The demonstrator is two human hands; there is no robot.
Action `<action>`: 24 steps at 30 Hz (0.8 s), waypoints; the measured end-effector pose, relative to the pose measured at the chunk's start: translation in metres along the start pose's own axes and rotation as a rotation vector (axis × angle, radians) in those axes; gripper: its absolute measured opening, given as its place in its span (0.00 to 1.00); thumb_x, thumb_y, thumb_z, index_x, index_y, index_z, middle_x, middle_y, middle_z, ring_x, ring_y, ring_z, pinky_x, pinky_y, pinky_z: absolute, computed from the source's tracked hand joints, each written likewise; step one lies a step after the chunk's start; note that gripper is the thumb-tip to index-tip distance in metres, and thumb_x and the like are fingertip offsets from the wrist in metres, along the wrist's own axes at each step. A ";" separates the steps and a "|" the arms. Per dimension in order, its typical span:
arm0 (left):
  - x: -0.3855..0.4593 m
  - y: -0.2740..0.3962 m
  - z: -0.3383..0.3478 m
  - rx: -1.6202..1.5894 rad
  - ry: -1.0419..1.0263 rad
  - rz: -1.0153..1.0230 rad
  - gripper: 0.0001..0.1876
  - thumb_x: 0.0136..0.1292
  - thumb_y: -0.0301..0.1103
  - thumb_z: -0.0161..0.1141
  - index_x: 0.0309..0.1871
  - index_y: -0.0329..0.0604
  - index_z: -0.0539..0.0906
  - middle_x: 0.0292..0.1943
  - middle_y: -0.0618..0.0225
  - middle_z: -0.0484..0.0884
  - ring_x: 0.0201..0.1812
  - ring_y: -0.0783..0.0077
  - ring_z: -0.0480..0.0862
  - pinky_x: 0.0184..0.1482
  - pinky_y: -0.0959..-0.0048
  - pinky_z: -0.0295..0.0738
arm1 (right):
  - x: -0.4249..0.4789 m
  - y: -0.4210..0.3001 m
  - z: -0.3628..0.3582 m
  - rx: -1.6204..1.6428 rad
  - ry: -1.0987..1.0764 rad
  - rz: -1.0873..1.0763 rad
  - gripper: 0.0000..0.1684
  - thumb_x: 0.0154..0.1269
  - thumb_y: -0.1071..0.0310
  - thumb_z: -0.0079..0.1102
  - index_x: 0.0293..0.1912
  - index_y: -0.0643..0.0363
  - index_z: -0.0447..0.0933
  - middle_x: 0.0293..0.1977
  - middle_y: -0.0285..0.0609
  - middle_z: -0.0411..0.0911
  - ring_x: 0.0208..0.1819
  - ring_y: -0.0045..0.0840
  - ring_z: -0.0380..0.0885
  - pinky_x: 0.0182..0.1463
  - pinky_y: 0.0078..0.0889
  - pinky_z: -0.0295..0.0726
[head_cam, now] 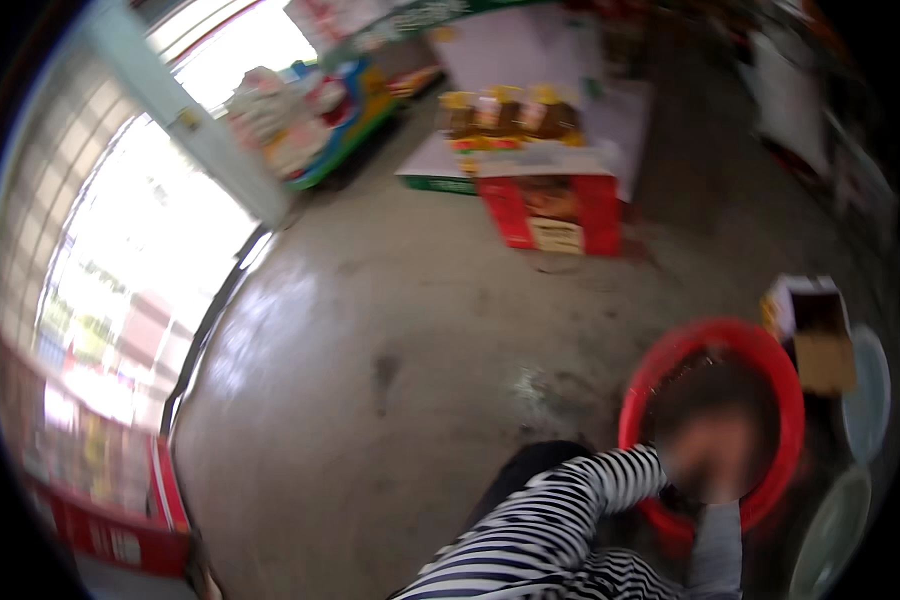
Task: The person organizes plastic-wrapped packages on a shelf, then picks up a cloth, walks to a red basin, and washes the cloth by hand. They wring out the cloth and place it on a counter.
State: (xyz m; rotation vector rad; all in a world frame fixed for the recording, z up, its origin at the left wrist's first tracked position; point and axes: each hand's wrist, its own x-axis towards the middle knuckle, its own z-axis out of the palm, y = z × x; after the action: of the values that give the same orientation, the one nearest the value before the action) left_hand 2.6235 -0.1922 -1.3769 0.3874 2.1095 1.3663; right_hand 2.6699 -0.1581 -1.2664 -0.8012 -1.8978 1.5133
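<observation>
A round red plastic basin (787, 397) stands on the floor at the lower right, with something dark inside it. Both of my forearms reach into it, one in a black-and-white striped sleeve and one in grey. My left hand (686, 450) and my right hand (724, 469) are close together over the dark contents. A strong blur covers them, so their fingers and anything between them cannot be made out.
An open cardboard box (825, 360) and two pale round basins or lids, one bluish (866, 397) and one greenish (832, 536), lie right of the red basin. Farther off, bottles of brown liquid (502, 120) stand behind a red carton (600, 217). A bright doorway is at left.
</observation>
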 end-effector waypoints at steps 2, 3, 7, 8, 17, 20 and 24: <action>-0.010 -0.006 -0.008 0.226 -0.150 0.140 0.11 0.58 0.32 0.46 0.34 0.40 0.80 0.32 0.53 0.81 0.35 0.61 0.81 0.38 0.65 0.76 | 0.011 0.001 -0.008 0.487 -0.027 0.351 0.13 0.61 0.65 0.47 0.25 0.61 0.72 0.25 0.36 0.72 0.27 0.19 0.68 0.32 0.25 0.68; -0.015 -0.006 -0.018 0.379 -0.248 0.277 0.11 0.59 0.31 0.45 0.36 0.39 0.79 0.33 0.54 0.80 0.34 0.63 0.81 0.37 0.66 0.76 | 0.015 0.005 -0.025 0.353 -0.075 0.385 0.13 0.62 0.64 0.47 0.25 0.60 0.72 0.24 0.34 0.72 0.26 0.18 0.67 0.31 0.25 0.68; -0.067 0.108 -0.061 -0.712 -0.508 -0.249 0.17 0.62 0.44 0.53 0.45 0.40 0.77 0.39 0.61 0.80 0.35 0.63 0.82 0.36 0.62 0.78 | 0.021 0.076 -0.079 -0.578 0.095 0.011 0.23 0.64 0.54 0.42 0.38 0.67 0.75 0.33 0.59 0.76 0.38 0.45 0.76 0.43 0.40 0.71; -0.067 0.114 -0.071 -0.674 -0.473 -0.330 0.19 0.61 0.46 0.55 0.46 0.40 0.76 0.38 0.60 0.80 0.33 0.63 0.82 0.33 0.60 0.78 | 0.017 0.065 -0.078 -0.296 0.171 0.204 0.25 0.65 0.52 0.41 0.37 0.67 0.74 0.35 0.61 0.75 0.43 0.53 0.72 0.44 0.47 0.69; -0.046 0.067 -0.116 -0.310 -0.419 -0.387 0.34 0.60 0.24 0.51 0.68 0.46 0.50 0.66 0.53 0.52 0.66 0.52 0.55 0.55 0.45 0.61 | -0.028 0.094 -0.064 -0.756 0.125 0.238 0.25 0.62 0.59 0.46 0.57 0.57 0.64 0.53 0.61 0.65 0.52 0.50 0.69 0.54 0.39 0.69; -0.044 0.064 -0.099 -0.394 -0.388 -0.628 0.33 0.61 0.27 0.51 0.68 0.49 0.51 0.69 0.53 0.45 0.69 0.50 0.44 0.59 0.42 0.55 | -0.055 0.192 -0.076 -0.959 -0.335 0.038 0.30 0.57 0.67 0.51 0.61 0.51 0.61 0.57 0.58 0.61 0.54 0.52 0.66 0.56 0.39 0.68; -0.046 0.046 -0.109 -0.332 -0.351 -0.679 0.32 0.62 0.33 0.51 0.68 0.51 0.52 0.69 0.54 0.44 0.69 0.50 0.43 0.60 0.39 0.51 | -0.042 0.142 -0.049 -0.854 -0.559 0.261 0.23 0.55 0.70 0.55 0.53 0.54 0.71 0.43 0.50 0.76 0.44 0.46 0.75 0.45 0.39 0.76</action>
State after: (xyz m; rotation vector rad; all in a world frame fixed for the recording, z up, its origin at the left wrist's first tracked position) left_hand 2.5891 -0.2762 -1.2888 -0.2051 1.4845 1.1025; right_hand 2.7482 -0.1339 -1.3987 -1.0817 -3.0433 1.0881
